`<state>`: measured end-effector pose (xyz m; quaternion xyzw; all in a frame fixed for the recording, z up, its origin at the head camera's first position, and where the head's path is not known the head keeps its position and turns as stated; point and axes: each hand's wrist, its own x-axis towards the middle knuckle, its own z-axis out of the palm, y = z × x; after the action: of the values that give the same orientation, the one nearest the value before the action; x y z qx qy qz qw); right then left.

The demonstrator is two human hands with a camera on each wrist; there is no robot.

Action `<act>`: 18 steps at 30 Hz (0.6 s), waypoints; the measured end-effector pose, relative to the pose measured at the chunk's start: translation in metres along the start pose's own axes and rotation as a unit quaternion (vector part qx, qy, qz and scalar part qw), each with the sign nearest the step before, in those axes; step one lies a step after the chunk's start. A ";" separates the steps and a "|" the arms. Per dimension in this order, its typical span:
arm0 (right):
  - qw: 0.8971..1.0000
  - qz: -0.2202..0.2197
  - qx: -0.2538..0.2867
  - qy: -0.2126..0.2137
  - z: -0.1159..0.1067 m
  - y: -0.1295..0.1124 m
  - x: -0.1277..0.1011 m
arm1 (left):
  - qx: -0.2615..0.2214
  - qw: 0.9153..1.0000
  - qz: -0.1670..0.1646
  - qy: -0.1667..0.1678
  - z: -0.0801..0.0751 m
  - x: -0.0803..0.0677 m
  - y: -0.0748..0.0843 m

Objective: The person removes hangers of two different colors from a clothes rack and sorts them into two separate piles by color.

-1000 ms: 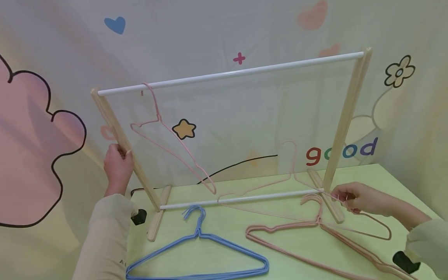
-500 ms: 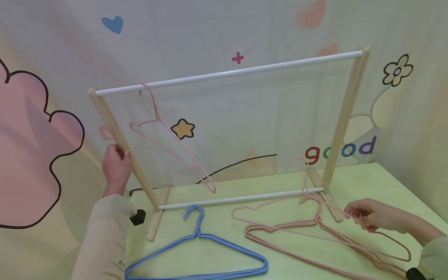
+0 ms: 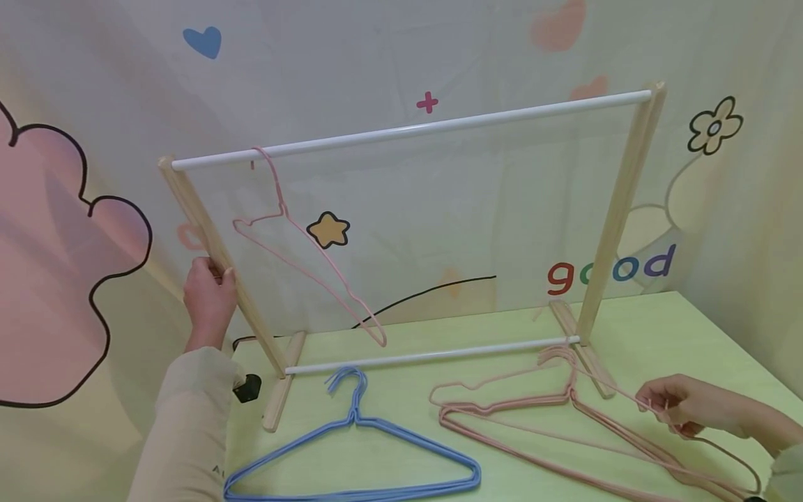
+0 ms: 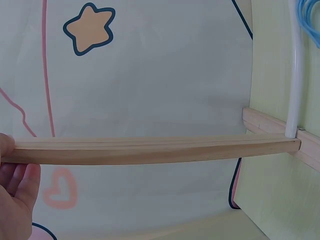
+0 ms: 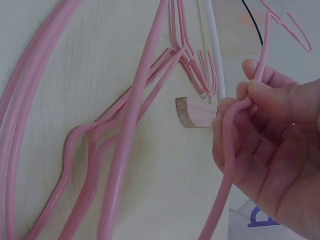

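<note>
My left hand (image 3: 210, 300) grips the wooden left upright (image 4: 150, 150) of a small clothes rack, thumb and fingers on either side of the bar. Between the thumb and fingers of my right hand (image 3: 696, 404) is a pink clothes hanger (image 5: 227, 155), pinched at one shoulder near the notch. That hanger overlaps a stack of pink hangers (image 3: 527, 402) on the table in the head view, its hook faint near the rack's right foot. Another pink hanger (image 3: 278, 187) hangs from the white top rail (image 3: 414, 130), close to the left end.
Several blue hangers (image 3: 414, 436) lie stacked on the pale green table (image 3: 659, 321), front left of the pink ones. The rack has a white lower rail (image 3: 433, 357) and wooden feet (image 3: 285, 382). Behind it hangs a printed cloth (image 3: 401, 223) with cartoon shapes.
My right hand has moved down and to the right with the pink hanger, away from the rack's lower rail and over the pink stack. My left hand stays on the upright.
</note>
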<state>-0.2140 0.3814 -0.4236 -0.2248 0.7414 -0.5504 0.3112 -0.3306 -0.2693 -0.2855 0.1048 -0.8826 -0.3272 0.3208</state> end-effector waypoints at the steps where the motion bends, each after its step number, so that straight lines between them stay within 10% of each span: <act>1: 1.000 0.004 0.003 0.000 0.000 0.002 -0.001 | 0.000 1.000 0.001 0.002 0.000 0.000 0.000; 18: 0.994 0.088 -0.032 0.050 0.006 0.039 0.003 | -0.001 1.000 0.006 -0.001 0.001 0.000 -0.003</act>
<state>-0.2116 0.3868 -0.4624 -0.1407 0.7902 -0.5072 0.3138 -0.3309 -0.2712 -0.2881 0.0985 -0.8835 -0.3261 0.3216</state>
